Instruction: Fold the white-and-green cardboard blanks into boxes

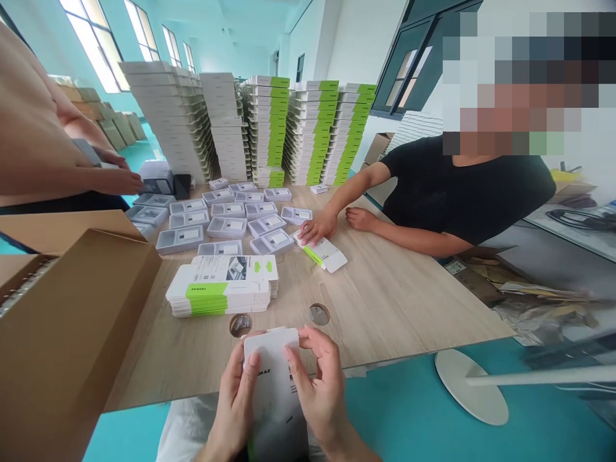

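Observation:
My left hand (235,399) and my right hand (317,385) both grip the sides of a white product box (274,378) near the front edge of the wooden table (385,321). Its top end is near my fingertips, and a green strip shows at its lower end. The box's contents are hidden. Beyond my hands lie a stack of flat white-and-green printed sleeves (216,292) and many open grey-and-white plastic trays (226,226).
Across the table, a co-worker's hand (312,228) rests on a white-and-green box (321,252). Another person's hand (118,181) reaches in at left. A large open cardboard box (72,308) stands at left, tall stacks of boxes (308,131) stand behind, and a round white stand base (471,387) sits on the teal floor.

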### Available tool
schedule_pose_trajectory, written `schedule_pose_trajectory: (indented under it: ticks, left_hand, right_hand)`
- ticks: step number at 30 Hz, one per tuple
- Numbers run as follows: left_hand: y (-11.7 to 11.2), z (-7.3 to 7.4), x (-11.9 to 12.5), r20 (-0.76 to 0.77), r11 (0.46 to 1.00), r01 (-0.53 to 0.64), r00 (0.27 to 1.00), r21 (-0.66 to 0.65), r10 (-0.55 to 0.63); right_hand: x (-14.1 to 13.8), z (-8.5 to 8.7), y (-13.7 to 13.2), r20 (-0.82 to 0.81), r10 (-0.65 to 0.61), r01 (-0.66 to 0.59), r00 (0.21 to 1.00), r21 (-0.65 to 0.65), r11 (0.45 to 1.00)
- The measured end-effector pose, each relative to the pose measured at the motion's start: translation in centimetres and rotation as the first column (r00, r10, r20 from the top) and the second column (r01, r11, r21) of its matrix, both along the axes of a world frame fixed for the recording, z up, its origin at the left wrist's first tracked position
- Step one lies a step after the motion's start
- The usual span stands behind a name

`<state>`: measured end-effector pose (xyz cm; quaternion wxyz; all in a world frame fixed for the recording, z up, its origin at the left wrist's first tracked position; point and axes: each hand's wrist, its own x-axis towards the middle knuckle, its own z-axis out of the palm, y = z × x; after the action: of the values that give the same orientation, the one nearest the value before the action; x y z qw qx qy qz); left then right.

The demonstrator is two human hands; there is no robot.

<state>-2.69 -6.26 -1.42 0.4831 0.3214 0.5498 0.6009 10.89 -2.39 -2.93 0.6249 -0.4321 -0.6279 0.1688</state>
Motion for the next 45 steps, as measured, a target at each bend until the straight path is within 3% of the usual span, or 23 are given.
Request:
schedule_pose_trajectory:
  ticks: [4,7,10,12,14,16,18,19,21,24,29,32,36,40,43,45]
  left_hand:
    - [0.1,-0.1,0.2,0.060,0.991,0.114,0.992,-0.071,-0.110]
    - [0.1,-0.1,0.5,0.090,0.981,0.187,0.979,-0.055,-0.181]
    - [0.5,0.6,0.4,-0.049,0.989,0.142,0.989,0.043,-0.140]
    - [1.1,1.6,-0.3,-0.204,0.979,0.109,0.976,0.175,-0.072]
    - [2.1,2.8,-1.4,-0.372,0.906,0.123,0.927,0.406,0.041]
    - [3.3,4.0,-2.7,-0.509,0.723,0.264,0.849,0.639,0.140]
    - [4.5,4.8,-3.7,-0.596,0.586,0.394,0.778,0.708,0.198]
    - [5.0,4.9,-4.1,-0.622,0.552,0.430,0.751,0.714,0.221]
    - [5.8,4.8,-4.5,-0.656,0.535,0.462,0.710,0.708,0.255]
    - [6.3,3.7,-4.6,-0.715,0.575,0.485,0.642,0.659,0.277]
    - [6.4,2.1,-4.1,-0.790,0.639,0.498,0.528,0.586,0.313]
    - [6.6,1.9,-3.9,-0.813,0.667,0.498,0.495,0.554,0.305]
    - [6.9,2.0,-3.5,-0.806,0.688,0.470,0.511,0.553,0.299]
    - [6.8,1.8,-2.6,-0.755,0.704,0.381,0.562,0.600,0.339]
    - [6.4,1.6,-1.7,-0.723,0.778,0.271,0.617,0.567,0.312]
    - [6.0,1.8,-1.2,-0.712,0.844,0.235,0.667,0.482,0.220]
  right_hand:
    - [0.5,0.1,0.4,-0.061,0.105,-0.111,0.993,-0.092,0.990]
    - [-0.1,-0.3,0.2,-0.200,0.078,-0.110,0.977,-0.154,0.982]
    - [-0.6,0.0,0.2,-0.242,0.061,-0.088,0.968,-0.103,0.991]
    - [-0.6,1.1,0.4,-0.230,0.068,-0.075,0.971,-0.021,0.997]
    - [-0.4,2.7,0.9,-0.212,0.131,-0.120,0.968,0.065,0.991]
    - [-0.1,4.1,1.5,-0.192,0.243,-0.217,0.951,0.146,0.965]
    - [0.3,5.0,2.2,-0.158,0.333,-0.301,0.930,0.199,0.933]
    - [0.5,5.1,2.6,-0.135,0.363,-0.333,0.922,0.204,0.921]
    - [0.9,4.8,3.3,-0.096,0.402,-0.382,0.911,0.173,0.908]
    - [1.3,3.7,3.9,-0.081,0.393,-0.383,0.916,0.121,0.916]
    - [1.7,2.3,4.4,-0.063,0.335,-0.323,0.940,0.147,0.935]
    - [2.3,2.5,4.8,-0.051,0.337,-0.335,0.940,0.041,0.941]
    - [2.2,3.8,4.7,-0.134,0.355,-0.371,0.925,-0.120,0.921]
    - [0.3,4.9,3.8,-0.411,0.243,-0.369,0.879,-0.263,0.891]
    - [-1.1,5.3,3.5,-0.570,0.162,-0.407,0.806,-0.333,0.851]
    - [-1.7,5.6,3.6,-0.622,0.150,-0.449,0.768,-0.357,0.819]
